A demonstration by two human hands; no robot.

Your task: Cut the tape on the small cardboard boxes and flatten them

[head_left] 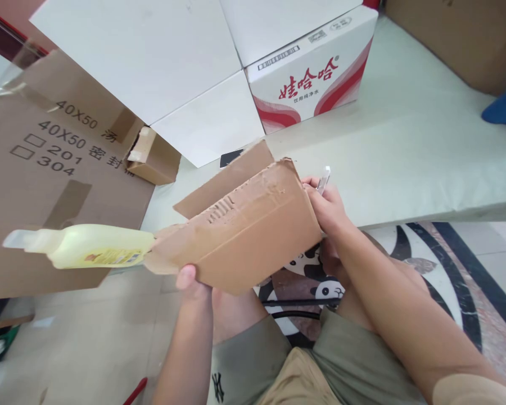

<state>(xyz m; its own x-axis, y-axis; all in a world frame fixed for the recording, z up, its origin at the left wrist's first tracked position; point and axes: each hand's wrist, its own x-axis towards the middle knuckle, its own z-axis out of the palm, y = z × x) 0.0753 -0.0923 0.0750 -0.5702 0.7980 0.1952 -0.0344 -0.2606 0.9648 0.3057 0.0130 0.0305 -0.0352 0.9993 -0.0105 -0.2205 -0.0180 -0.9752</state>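
Note:
A folded piece of brown cardboard is held tilted above my lap, with a torn, ridged upper edge and a flap behind it. My left hand grips its lower left edge, thumb on the near face and the other fingers hidden. At the right end, my right hand is closed around a slim clear object, its kind unclear, with the fingers against the cardboard's edge. A pale yellow bottle with a whitish cap lies sideways at the cardboard's left end, its base hidden there.
A pale-covered table stretches ahead. White cartons, a small brown box and a dark flat item are on it. A large printed carton stands left. A red stick-like thing is low on the left.

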